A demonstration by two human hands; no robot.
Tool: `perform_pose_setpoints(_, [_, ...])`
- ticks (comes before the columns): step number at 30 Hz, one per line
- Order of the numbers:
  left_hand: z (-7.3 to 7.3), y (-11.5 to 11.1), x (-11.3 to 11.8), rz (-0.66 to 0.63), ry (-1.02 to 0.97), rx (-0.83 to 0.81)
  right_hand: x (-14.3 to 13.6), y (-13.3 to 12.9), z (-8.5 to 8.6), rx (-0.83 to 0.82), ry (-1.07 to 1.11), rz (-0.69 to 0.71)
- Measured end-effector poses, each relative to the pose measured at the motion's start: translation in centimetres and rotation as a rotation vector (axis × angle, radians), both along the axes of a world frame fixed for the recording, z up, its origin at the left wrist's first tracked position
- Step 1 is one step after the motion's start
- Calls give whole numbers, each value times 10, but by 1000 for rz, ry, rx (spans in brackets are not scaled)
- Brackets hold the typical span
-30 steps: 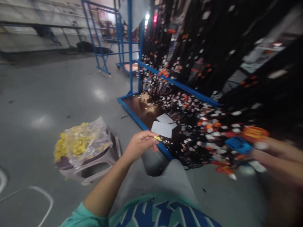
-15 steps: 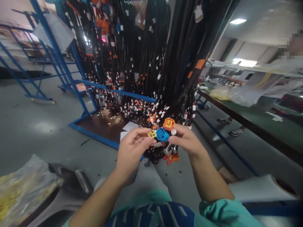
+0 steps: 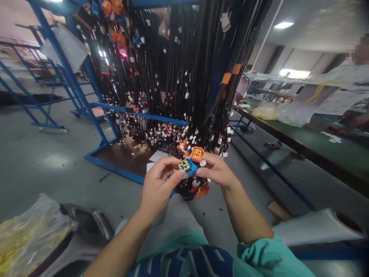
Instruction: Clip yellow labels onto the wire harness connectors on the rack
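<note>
My left hand [image 3: 161,184] pinches a small yellow slotted plastic insert [image 3: 183,165] between thumb and fingertips. The insert sits against the open face of a blue connector [image 3: 192,167]; how deep it goes in I cannot tell. My right hand [image 3: 217,170] is closed on the blue connector from the other side, thumb in front. An orange connector [image 3: 197,153] with a yellow face stands just above the blue one, at the right fingertips. Below it, a small white round connector [image 3: 202,163] shows by the right thumb.
Behind my hands a blue rack [image 3: 138,114] carries dense black wire harnesses [image 3: 173,77] with white and orange ends. On the right stands a long green-topped bench [image 3: 302,134], a person beyond it. A bag of yellow parts [image 3: 25,234] lies lower left, a film roll [image 3: 314,227] lower right.
The yellow insert has come together with the blue connector's face, where it was beside it before. My right hand has moved left with the connectors, and the view has shifted slightly right.
</note>
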State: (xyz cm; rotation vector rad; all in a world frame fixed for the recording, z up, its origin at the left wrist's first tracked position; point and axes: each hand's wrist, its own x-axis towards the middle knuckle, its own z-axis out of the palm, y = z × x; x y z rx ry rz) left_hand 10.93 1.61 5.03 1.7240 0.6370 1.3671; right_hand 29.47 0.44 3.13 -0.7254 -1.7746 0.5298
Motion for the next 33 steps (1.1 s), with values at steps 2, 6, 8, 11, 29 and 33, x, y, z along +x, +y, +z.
perform_pose_setpoints(2, [-3,0,0,-45,-41,-63,-1,0,0,6,-36,-24])
perform_pose_setpoints(6, [-5,-2,1,-68,-89,-84,-2,-1,-1,41,-69,-24])
perform_pose_setpoints(8, [-4,-3,0,-69,-83,-83,-3,-1,-1,69,-82,-22])
perform_pose_setpoints(11, [-2,-5,-2,-66,-51,-87,-4,-1,0,106,-108,-37])
perform_pose_setpoints(29, [-2,-6,-10,-160,-49,-198,-6,1,-5,171,-157,-54])
perform_pose_setpoints(33, [-4,-6,-8,-169,-77,-215,-6,2,-4,170,-166,-61])
